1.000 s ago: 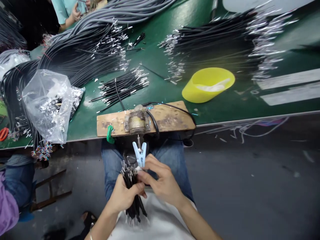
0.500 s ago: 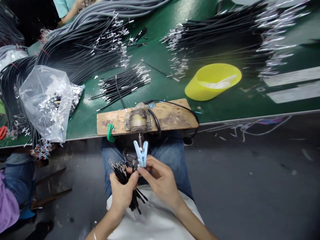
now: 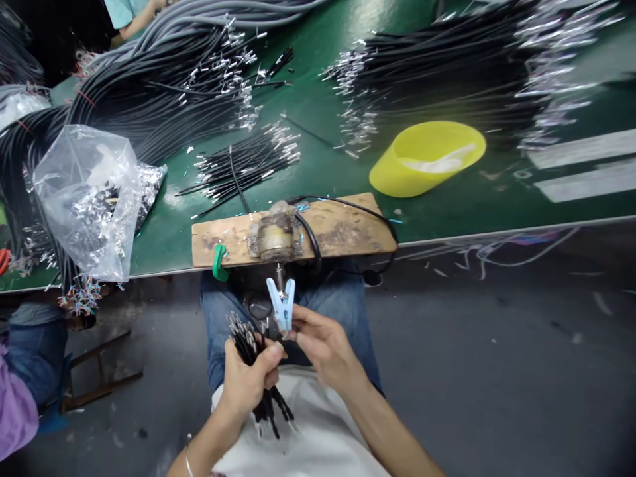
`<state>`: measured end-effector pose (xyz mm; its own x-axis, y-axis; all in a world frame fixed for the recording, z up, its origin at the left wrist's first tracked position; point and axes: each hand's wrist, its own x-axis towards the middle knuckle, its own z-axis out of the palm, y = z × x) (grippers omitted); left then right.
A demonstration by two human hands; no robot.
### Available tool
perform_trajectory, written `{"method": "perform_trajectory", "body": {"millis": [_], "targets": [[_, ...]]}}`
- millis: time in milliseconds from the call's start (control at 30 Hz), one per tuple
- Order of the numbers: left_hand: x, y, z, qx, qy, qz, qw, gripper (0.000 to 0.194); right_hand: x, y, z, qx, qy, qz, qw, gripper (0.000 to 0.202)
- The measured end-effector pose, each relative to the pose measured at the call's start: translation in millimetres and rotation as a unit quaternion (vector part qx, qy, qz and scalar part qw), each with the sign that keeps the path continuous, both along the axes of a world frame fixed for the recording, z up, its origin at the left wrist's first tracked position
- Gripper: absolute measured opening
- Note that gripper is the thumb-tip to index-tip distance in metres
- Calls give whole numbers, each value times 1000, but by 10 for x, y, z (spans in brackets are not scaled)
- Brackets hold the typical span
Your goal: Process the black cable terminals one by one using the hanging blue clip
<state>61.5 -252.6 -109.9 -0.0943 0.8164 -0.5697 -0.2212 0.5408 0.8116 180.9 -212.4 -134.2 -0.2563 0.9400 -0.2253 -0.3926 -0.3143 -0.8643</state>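
My left hand (image 3: pixel 248 377) is closed round a bundle of short black cables (image 3: pixel 243 338). Their bare, silvery ends fan out above the fist, and more ends hang below it. Just right of it, a light blue clothespin (image 3: pixel 282 306) points down from the metal shaft of a small motor (image 3: pixel 275 238). Beside the clothespin's lower tip is my right hand (image 3: pixel 325 344), its forefinger along the clip and its other fingers curled by the thumb. Whatever lies between those fingertips is hidden.
The motor sits on a wooden board (image 3: pixel 342 228) at the green table's (image 3: pixel 318 165) front edge, near a green clamp (image 3: pixel 219 262). Cable bundles (image 3: pixel 447 66), a yellow cup (image 3: pixel 422 165) and a clear plastic bag (image 3: pixel 89 199) lie beyond. Another person's arm (image 3: pixel 136 23) shows top left.
My right hand has drawn slightly right, its thumb away from the clothespin's tip. My left hand and the cable bundle have shifted slightly right, with the bundle more upright.
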Motion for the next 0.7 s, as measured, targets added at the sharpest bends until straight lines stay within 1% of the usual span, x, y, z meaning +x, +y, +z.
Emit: {"method": "perform_trajectory", "body": {"millis": [67,133,233,300,333,400,433,467,500,533,567,600,633,667,700], "targets": [[-9,3,8,-10,-15,-8,1000,39,54,22,48,68,-55,15,996,17],[1,4,17,-10,-21,-16,1000,39,64,27,99,109,-95,8,989,17],[49,6,23,5,-12,-10,1000,41,-10,-16,140,121,-108,-37,986,21],[80,10,23,20,0,-4,1000,42,-82,-68,141,139,-139,-87,977,21],[85,14,25,25,5,-3,1000,42,-110,-92,138,161,-166,-121,965,20],[64,28,41,32,9,-10,999,42,-128,-121,134,234,-224,-184,928,18],[36,39,56,35,9,-19,999,42,-116,-120,134,271,-238,-195,912,18],[0,53,75,40,8,-31,999,42,-91,-109,135,294,-232,-182,909,18],[-43,71,99,47,9,-46,998,42,-56,-87,137,296,-203,-146,922,17],[-86,91,125,56,9,-62,996,40,-17,-56,139,274,-153,-87,945,14],[-125,112,150,67,11,-76,995,37,23,-19,140,229,-89,-17,969,12],[-158,134,173,79,13,-88,993,34,60,22,137,168,-22,53,984,16],[-182,153,191,91,16,-98,991,31,91,65,133,101,38,115,987,23],[-197,168,203,102,19,-104,989,28,116,109,126,37,82,166,982,29],[-204,178,210,112,22,-109,988,25,134,153,118,-20,107,200,974,34]]}}
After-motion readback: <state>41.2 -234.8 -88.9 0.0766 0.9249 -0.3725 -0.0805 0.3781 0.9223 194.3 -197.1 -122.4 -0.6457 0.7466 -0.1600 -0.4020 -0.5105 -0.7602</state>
